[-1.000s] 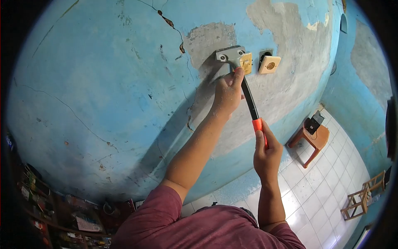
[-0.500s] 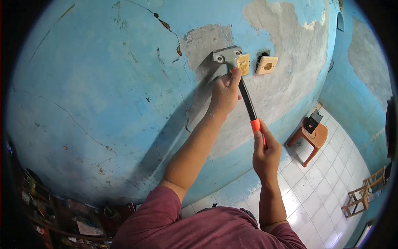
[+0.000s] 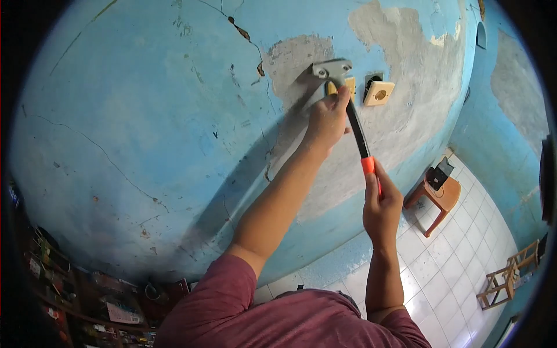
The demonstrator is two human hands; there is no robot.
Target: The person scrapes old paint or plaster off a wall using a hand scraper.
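A long-handled wall scraper (image 3: 357, 129) with a wide grey head is in both my hands, its head up against a bare grey patch (image 3: 299, 61) of the blue wall (image 3: 156, 127). My left hand (image 3: 328, 119) is closed round the neck just below the head, thumb along the shaft. Lower down, my right hand (image 3: 383, 206) wraps the orange grip at the handle's end. Right behind the scraper head shows a yellowish switch plate (image 3: 350, 87), partly covered. Beside it a cream power socket (image 3: 379, 94) hangs out of its dark wall box.
A crack (image 3: 259, 65) with holes runs down the wall left of the scraper. Down on the white tiled floor (image 3: 423, 267) stand a brown plastic stool (image 3: 445, 198) bearing a black device and a small wooden chair (image 3: 500, 284). Cluttered shelves (image 3: 87, 313) fill the lower left.
Both hands and the scraper sit slightly further right in view, and the head now covers a different part of the switch plate. The whole view has shifted a little rightward too.
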